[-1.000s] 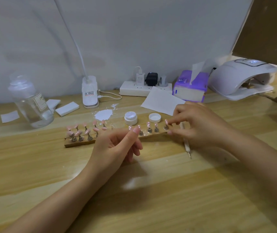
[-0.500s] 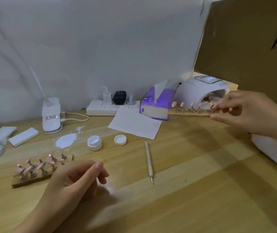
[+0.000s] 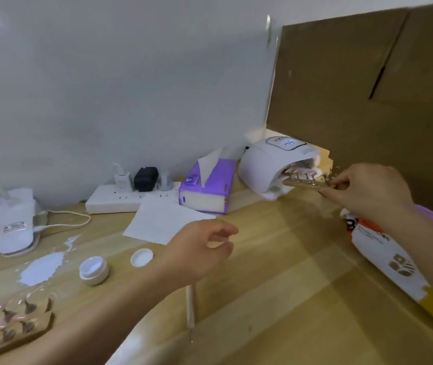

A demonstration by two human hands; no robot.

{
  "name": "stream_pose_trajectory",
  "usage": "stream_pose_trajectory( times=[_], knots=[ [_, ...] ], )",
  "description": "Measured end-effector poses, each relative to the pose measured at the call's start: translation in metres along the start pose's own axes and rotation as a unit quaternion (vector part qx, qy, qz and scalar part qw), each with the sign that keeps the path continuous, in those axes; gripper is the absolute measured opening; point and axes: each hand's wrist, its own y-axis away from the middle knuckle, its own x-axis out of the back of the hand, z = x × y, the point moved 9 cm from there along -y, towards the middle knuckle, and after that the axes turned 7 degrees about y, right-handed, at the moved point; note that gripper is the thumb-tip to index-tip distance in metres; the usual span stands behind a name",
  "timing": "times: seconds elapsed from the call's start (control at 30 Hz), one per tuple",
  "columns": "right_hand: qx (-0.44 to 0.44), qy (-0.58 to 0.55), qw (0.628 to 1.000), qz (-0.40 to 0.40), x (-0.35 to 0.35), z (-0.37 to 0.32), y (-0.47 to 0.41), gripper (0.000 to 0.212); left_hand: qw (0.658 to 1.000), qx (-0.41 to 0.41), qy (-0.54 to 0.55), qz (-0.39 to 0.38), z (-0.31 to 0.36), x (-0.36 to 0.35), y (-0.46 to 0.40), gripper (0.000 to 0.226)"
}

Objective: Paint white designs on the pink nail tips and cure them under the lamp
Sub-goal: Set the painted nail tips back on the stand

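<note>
My right hand (image 3: 368,192) pinches the right end of a wooden strip (image 3: 302,184) that carries several pink nail tips on metal stands. The strip's left end sits in the mouth of the white curing lamp (image 3: 268,164) at the back right. My left hand (image 3: 197,250) hovers over the desk's middle with fingers loosely curled and nothing in them. A second wooden strip with pink nail tips (image 3: 7,327) lies at the front left. An open jar of white gel (image 3: 94,270) and its lid (image 3: 141,257) stand near a thin dotting tool (image 3: 190,309).
A purple tissue box (image 3: 207,191), a white paper sheet (image 3: 162,222) and a power strip (image 3: 120,198) line the back. The desk lamp base (image 3: 15,222) stands at left beside a white spill (image 3: 41,268). A printed bag (image 3: 394,264) lies at right, brown cardboard (image 3: 368,88) behind.
My right hand has carried the strip further right, and its end is now in the curing lamp's mouth. My left hand has lifted and moved toward the desk's middle. The view has turned right.
</note>
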Motion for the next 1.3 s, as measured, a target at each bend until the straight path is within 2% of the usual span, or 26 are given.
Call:
stream_pose_trajectory(
  times=[0.07, 0.17, 0.27, 0.33, 0.43, 0.5, 0.57, 0.67, 0.83, 1.03, 1.1, 1.17, 1.23, 1.3],
  knots=[
    [-0.024, 0.001, 1.0, -0.016, -0.007, 0.006, -0.006, 0.032, 0.999, -0.008, -0.04, -0.024, -0.004, -0.023, -0.023, 0.032],
    [-0.052, -0.006, 0.998, -0.04, -0.02, 0.01, -0.014, 0.035, 0.99, -0.063, -0.122, -0.039, 0.001, -0.05, -0.048, 0.042],
    [-0.074, -0.044, 0.995, -0.056, -0.033, 0.01, -0.019, 0.036, 0.974, -0.1, -0.199, -0.03, 0.002, -0.065, -0.063, 0.036],
    [-0.071, -0.031, 0.995, -0.066, -0.039, 0.005, -0.025, 0.038, 0.966, -0.117, -0.231, -0.008, 0.001, -0.069, -0.066, 0.031],
    [-0.074, 0.011, 0.993, -0.092, -0.049, -0.001, -0.034, 0.038, 0.961, -0.134, -0.241, 0.021, 0.001, -0.071, -0.064, 0.033],
    [-0.092, 0.019, 0.987, -0.132, -0.062, -0.003, -0.041, 0.026, 0.963, -0.138, -0.231, 0.024, -0.001, -0.073, -0.065, 0.032],
    [-0.117, -0.036, 0.976, -0.177, -0.078, -0.005, -0.045, 0.018, 0.966, -0.135, -0.218, 0.027, -0.003, -0.072, -0.066, 0.03],
    [-0.153, -0.136, 0.957, -0.206, -0.098, -0.01, -0.051, 0.025, 0.968, -0.137, -0.207, 0.037, -0.003, -0.071, -0.066, 0.029],
    [-0.2, -0.209, 0.944, -0.156, -0.115, -0.016, -0.063, 0.033, 0.968, -0.145, -0.201, 0.048, -0.002, -0.07, -0.067, 0.028],
    [-0.256, -0.367, 0.891, -0.083, -0.129, -0.023, -0.058, 0.018, 0.968, -0.151, -0.193, 0.057, 0.001, -0.067, -0.067, 0.026],
    [-0.266, -0.426, 0.864, -0.03, -0.124, -0.023, -0.05, 0.025, 0.966, -0.156, -0.197, 0.056, 0.001, -0.067, -0.067, 0.027],
    [-0.298, -0.489, 0.819, 0.029, -0.116, -0.02, -0.032, 0.031, 0.965, -0.153, -0.206, 0.047, -0.001, -0.069, -0.068, 0.029],
    [-0.311, -0.54, 0.778, 0.083, -0.109, -0.022, -0.013, 0.023, 0.964, -0.142, -0.223, 0.03, -0.001, -0.07, -0.068, 0.032],
    [-0.305, -0.561, 0.761, 0.117, -0.101, -0.028, 0.002, 0.018, 0.965, -0.119, -0.234, 0.009, 0.001, -0.068, -0.075, 0.035]
  ],
)
